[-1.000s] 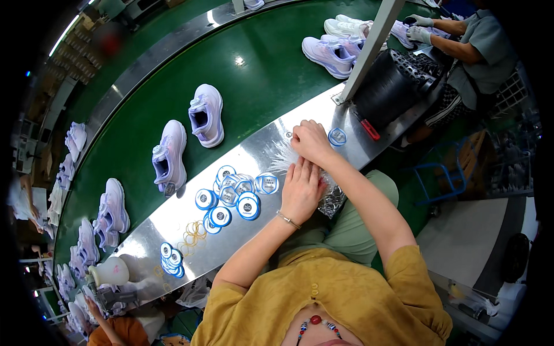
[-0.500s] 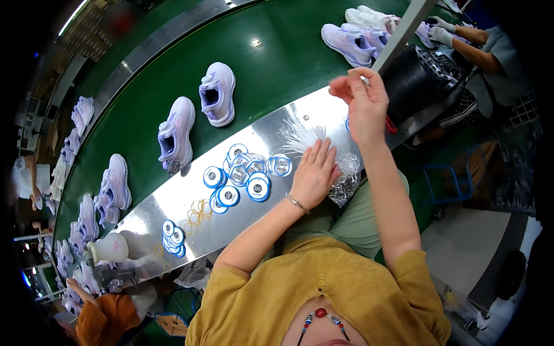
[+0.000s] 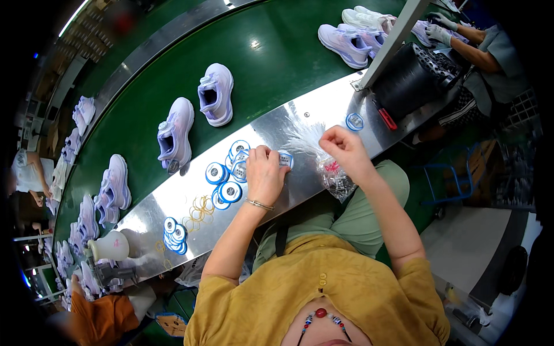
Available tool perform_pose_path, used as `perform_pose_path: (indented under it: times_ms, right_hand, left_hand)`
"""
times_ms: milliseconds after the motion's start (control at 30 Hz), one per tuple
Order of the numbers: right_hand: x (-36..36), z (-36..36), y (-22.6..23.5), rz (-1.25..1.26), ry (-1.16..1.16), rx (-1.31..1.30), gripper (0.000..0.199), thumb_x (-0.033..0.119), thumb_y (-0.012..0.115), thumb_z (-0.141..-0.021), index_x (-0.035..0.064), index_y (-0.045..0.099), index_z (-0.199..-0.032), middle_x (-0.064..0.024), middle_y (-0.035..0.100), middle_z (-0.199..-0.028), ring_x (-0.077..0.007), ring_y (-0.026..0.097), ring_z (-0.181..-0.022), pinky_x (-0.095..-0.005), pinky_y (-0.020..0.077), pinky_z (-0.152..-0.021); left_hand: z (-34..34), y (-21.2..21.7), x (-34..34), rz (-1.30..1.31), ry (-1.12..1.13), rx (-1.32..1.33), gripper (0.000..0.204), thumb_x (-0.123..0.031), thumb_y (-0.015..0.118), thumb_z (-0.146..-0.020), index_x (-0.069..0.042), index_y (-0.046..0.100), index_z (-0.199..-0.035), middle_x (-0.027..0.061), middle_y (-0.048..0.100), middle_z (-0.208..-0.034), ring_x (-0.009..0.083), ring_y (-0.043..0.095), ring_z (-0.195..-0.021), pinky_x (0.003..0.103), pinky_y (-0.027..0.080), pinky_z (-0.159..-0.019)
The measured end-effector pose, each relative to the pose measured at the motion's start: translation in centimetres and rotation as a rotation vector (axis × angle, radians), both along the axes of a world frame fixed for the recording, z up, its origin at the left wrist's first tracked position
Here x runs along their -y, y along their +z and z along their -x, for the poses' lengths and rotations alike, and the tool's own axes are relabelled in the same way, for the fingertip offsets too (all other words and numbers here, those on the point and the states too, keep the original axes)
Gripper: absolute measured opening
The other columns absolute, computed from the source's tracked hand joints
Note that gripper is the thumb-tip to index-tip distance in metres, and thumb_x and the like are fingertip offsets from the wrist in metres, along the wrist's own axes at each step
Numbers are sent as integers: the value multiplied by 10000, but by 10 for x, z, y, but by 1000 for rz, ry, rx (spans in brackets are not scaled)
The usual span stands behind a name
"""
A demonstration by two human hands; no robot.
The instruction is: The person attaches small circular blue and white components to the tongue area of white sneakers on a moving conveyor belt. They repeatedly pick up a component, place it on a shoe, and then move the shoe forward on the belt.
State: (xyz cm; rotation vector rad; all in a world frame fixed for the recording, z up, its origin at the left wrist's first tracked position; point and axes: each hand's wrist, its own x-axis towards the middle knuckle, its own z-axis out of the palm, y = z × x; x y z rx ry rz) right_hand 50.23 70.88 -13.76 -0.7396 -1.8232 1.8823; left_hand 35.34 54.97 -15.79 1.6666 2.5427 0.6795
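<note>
Steel bench (image 3: 323, 109): left hand (image 3: 265, 173) on blue discs (image 3: 231, 173).

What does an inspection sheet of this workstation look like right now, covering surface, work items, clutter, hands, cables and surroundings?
Surface: shiny curved metal bench beside a green conveyor belt.
Job's things: round blue-and-white discs clustered on the bench; one disc at the left hand's fingertips; clear plastic bag of small parts at the bench edge.
Clutter: loose yellow rubber bands; second disc stack; single disc; red-handled tool; white bottle.
Hands: left hand resting on the discs; right hand raised and closed above the bag, contents hidden.
Cables: nothing seen.
Surroundings: pale lilac sneakers on the belt; black cylindrical machine; a gloved co-worker at upper right.
</note>
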Motion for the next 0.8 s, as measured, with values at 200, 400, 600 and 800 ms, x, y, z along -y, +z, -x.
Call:
perform_pose_path:
  times_ms: [200,400,600,800]
  right_hand:
    - [15,1,0,-32,77,136,69,87,609,-897,21,590,-896,54,485,-664,-26,422,-593,-199,345,-522]
    - [20,5,-7,-142,98,139,99,106,612,-887,14,577,-884,13,489,-612,-50,424,-550,-236,344,-493]
    - [25,7,-10,-142,97,191,128,138,610,-880,15,574,-881,-50,518,-559,-102,470,-508,-286,367,-486]
    - [28,14,-19,-230,86,202,151,162,609,-865,14,576,-874,-108,550,-576,-168,497,-498,-330,384,-496]
  left_hand:
    - [-2,-4,-4,-1,33,-36,351,-155,786,-647,-23,609,-919,135,538,-1018,311,483,-953,402,403,-804]
    - [1,-1,-10,13,68,2,386,-137,780,-653,-33,589,-972,129,546,-1015,311,488,-957,400,396,-820]
    - [5,-8,-11,-35,120,127,322,-97,750,-685,-49,580,-955,96,572,-923,293,507,-919,393,389,-807]
    - [13,-6,-14,-100,117,101,267,-81,755,-680,-21,592,-883,114,595,-861,299,527,-844,396,413,-773]
